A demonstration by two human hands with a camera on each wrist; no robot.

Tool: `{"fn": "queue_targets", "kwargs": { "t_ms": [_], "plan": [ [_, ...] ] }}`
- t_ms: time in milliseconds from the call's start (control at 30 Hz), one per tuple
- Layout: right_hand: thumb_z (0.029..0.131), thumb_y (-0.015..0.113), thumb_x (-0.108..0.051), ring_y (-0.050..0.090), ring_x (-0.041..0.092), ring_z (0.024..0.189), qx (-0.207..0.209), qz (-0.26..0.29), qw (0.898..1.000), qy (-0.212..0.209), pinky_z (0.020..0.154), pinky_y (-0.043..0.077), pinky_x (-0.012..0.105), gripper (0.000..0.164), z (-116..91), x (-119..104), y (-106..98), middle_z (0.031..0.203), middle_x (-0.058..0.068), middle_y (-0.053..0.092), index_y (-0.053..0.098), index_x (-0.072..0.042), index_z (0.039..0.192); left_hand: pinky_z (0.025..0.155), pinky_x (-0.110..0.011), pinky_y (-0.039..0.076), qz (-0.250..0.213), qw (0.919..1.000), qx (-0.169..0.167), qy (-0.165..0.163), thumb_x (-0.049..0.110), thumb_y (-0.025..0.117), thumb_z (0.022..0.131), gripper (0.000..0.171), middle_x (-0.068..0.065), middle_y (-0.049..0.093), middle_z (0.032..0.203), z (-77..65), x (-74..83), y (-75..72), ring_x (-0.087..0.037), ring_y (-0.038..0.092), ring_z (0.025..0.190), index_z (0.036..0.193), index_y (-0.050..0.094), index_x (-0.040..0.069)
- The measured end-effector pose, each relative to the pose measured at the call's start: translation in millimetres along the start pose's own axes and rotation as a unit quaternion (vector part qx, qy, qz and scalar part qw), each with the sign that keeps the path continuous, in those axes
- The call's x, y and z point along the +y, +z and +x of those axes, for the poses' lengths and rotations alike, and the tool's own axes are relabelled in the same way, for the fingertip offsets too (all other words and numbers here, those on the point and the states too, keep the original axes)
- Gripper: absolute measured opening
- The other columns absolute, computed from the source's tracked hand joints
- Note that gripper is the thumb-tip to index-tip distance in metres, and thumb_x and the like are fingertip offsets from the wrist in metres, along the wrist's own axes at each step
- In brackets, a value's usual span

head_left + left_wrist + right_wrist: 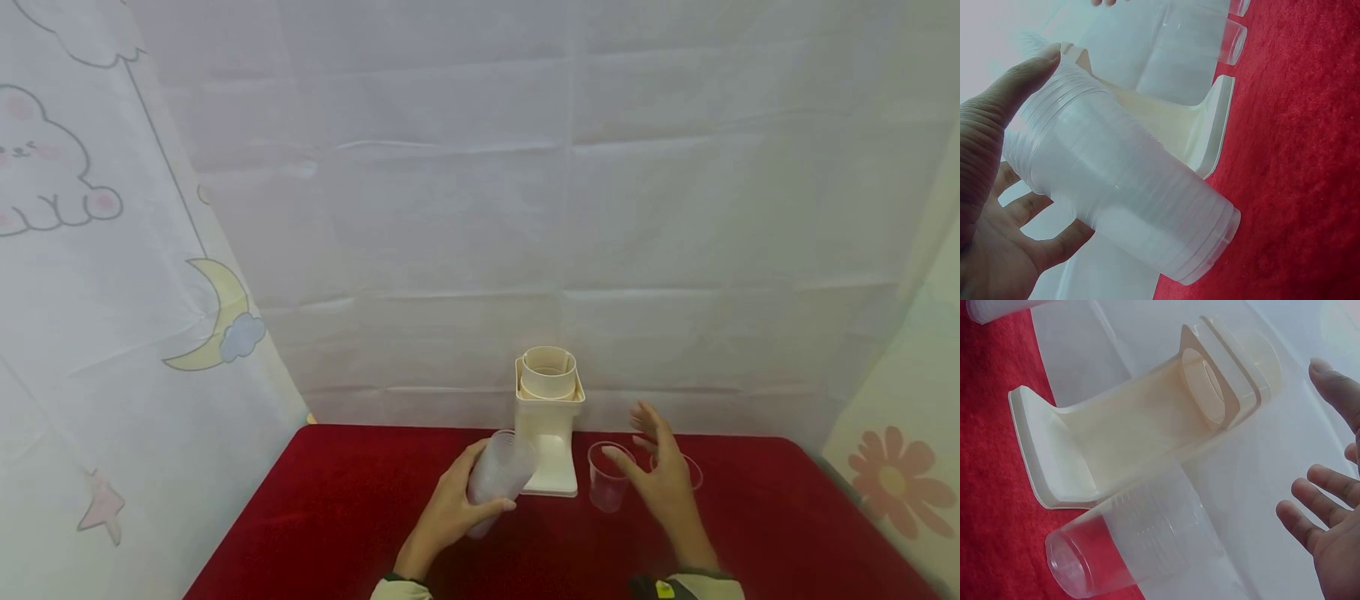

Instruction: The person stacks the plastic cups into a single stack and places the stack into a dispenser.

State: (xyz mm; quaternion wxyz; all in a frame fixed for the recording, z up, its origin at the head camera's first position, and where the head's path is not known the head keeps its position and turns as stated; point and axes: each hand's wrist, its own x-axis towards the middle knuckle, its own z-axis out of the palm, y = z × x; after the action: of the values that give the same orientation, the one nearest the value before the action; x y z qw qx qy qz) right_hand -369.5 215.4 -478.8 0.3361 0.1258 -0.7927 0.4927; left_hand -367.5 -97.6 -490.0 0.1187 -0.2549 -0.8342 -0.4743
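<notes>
My left hand (447,510) grips a nested stack of clear plastic cups (501,475), tilted with the rims up toward the dispenser. In the left wrist view the thumb presses the rim end of the stack, with fingers underneath. A cream cup dispenser (552,454) stands upright just beyond, its round collar at the top and its foot on the cloth. To its right is a single clear cup (606,493), upright. Over this cup and another clear cup (694,473) hovers my right hand (666,483), fingers spread and holding nothing; it partly hides the second cup.
A red cloth (337,500) covers the table. Close behind its far edge hangs a pale creased sheet (420,333). Printed sheets with a moon (217,321) and a flower (892,479) flank the table on the left and right.
</notes>
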Motion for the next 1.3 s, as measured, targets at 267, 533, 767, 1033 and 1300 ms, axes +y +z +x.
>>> {"fn": "queue_targets", "kwargs": {
  "t_ms": [267, 533, 767, 1033, 1300],
  "plan": [
    [0.084, 0.081, -0.009, 0.047, 0.026, 0.125, -0.004, -0.007, 1.0, 0.028, 0.094, 0.033, 0.002, 0.087, -0.3, -0.2, -6.9, 0.143, 0.021, 0.048, 0.031, -0.008, 0.154, 0.087, -0.04, 0.051, 0.002, 1.0, -0.003, -0.006, 0.044, 0.085, 0.078, 0.082, 0.004, 0.057, 0.134, 0.5, -1.9, 1.2, -0.018, 0.058, 0.11, 0.146, 0.043, 0.026],
    [0.084, 0.082, -0.014, 0.044, 0.001, 0.125, 0.018, -0.034, 0.998, 0.051, 0.094, 0.033, 0.002, 0.091, -3.1, 7.8, -19.1, 0.144, 0.015, 0.049, 0.03, -0.02, 0.157, 0.087, -0.038, 0.051, 0.003, 0.9999, -0.01, -0.007, 0.055, 0.081, 0.078, 0.085, 0.005, 0.056, 0.135, 0.6, -3.1, 2.0, -0.016, 0.057, 0.111, 0.148, 0.042, 0.026],
    [0.085, 0.08, -0.009, 0.04, -0.007, 0.123, 0.027, -0.022, 0.998, 0.053, 0.094, 0.034, 0.003, 0.09, -1.0, 9.6, -31.2, 0.145, 0.014, 0.046, 0.028, -0.023, 0.157, 0.086, -0.038, 0.052, -0.004, 1.0, -0.001, -0.001, 0.046, 0.085, 0.077, 0.083, 0.005, 0.057, 0.134, -0.4, -0.7, -0.3, -0.018, 0.058, 0.11, 0.147, 0.043, 0.026],
    [0.086, 0.08, -0.012, 0.04, -0.007, 0.123, 0.024, -0.026, 0.997, 0.062, 0.093, 0.033, 0.002, 0.091, -0.9, 8.5, -34.8, 0.147, 0.015, 0.045, 0.026, -0.025, 0.158, 0.085, -0.037, 0.052, -0.003, 1.0, 0.005, 0.007, 0.046, 0.085, 0.077, 0.082, 0.007, 0.057, 0.134, -0.6, -5.6, 1.0, -0.016, 0.058, 0.109, 0.146, 0.043, 0.03],
    [0.086, 0.08, -0.016, 0.04, -0.006, 0.123, 0.036, -0.043, 0.995, 0.084, 0.093, 0.032, 0.001, 0.091, -1.2, 8.7, -38.5, 0.148, 0.014, 0.046, 0.026, -0.028, 0.158, 0.085, -0.037, 0.052, 0.0, 0.9998, 0.009, 0.016, 0.04, 0.086, 0.077, 0.082, 0.004, 0.058, 0.134, 0.4, -3.5, -0.4, -0.018, 0.059, 0.109, 0.146, 0.044, 0.027]
  ]
}}
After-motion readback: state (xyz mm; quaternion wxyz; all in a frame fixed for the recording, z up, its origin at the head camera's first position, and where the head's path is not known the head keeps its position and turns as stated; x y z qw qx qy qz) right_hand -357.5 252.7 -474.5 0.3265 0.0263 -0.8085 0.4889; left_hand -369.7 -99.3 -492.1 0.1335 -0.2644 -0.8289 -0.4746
